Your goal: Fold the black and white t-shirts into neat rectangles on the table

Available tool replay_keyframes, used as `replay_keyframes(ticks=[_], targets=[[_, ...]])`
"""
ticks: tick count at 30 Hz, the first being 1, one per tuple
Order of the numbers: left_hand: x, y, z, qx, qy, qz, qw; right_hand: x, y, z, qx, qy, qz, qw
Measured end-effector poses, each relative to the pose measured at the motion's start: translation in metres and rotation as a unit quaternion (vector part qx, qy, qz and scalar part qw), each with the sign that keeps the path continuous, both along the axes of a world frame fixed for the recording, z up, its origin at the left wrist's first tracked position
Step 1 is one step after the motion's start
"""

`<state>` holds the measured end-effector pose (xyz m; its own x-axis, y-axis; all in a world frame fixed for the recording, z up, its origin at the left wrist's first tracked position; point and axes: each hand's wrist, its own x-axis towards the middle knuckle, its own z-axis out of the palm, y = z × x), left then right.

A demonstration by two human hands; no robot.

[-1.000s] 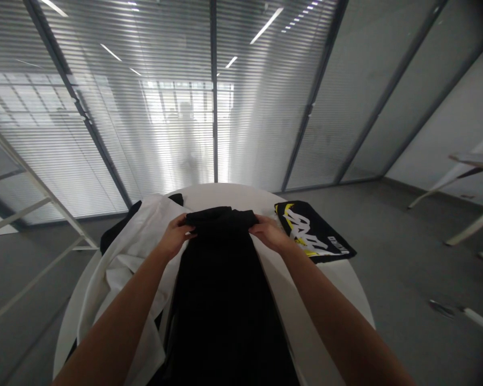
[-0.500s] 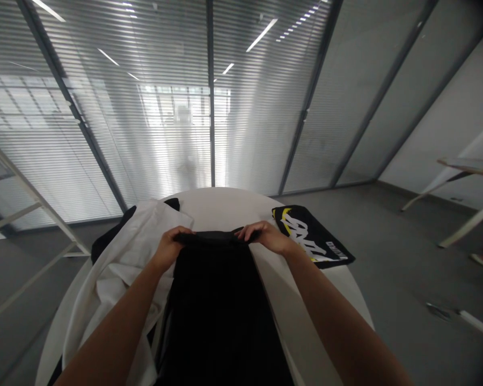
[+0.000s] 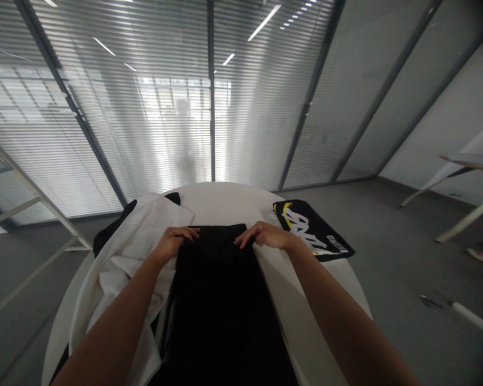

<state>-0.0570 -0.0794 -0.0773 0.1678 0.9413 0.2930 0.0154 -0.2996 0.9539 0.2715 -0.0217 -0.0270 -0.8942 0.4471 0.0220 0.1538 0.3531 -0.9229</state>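
A black folded garment (image 3: 225, 311) lies lengthwise in a long strip, its kind not clear, with its near end running out of view. At its far left corner my left hand (image 3: 172, 242) rests with fingers stretched over the cloth. My right hand (image 3: 265, 236) touches the far right corner, fingers apart and slightly bent on the fabric. To the left, a crumpled white cloth (image 3: 121, 273) lies over some black fabric (image 3: 116, 228). A folded black garment with white and yellow lettering (image 3: 312, 230) lies beyond my right forearm.
Everything lies on a round white table (image 3: 225, 198). A glass partition with blinds (image 3: 249, 134) stands behind it. A white metal frame (image 3: 44, 201) is at the left. On the floor at right are scissors (image 3: 431, 303), a white rod (image 3: 475, 320) and furniture legs (image 3: 465, 221).
Both hands held the raised far edge of the black garment; it now lies flat, and my fingers have loosened and rest on top. The view has tilted slightly.
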Motion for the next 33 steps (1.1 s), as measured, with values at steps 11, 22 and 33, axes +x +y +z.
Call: replay_keyframes(ticks=[11,22,33], targets=[[0.003,0.009,0.003,-0.059,0.161,0.28,0.945,-0.01,-0.002,-0.008,-0.071,-0.007,-0.254,0.965],[0.02,0.0,0.003,-0.037,0.578,0.205,0.789,-0.062,-0.026,-0.046,0.28,-0.313,-0.443,0.792],[0.032,-0.011,0.016,0.017,0.628,0.258,0.734,-0.055,-0.023,-0.055,0.325,-0.336,-0.456,0.757]])
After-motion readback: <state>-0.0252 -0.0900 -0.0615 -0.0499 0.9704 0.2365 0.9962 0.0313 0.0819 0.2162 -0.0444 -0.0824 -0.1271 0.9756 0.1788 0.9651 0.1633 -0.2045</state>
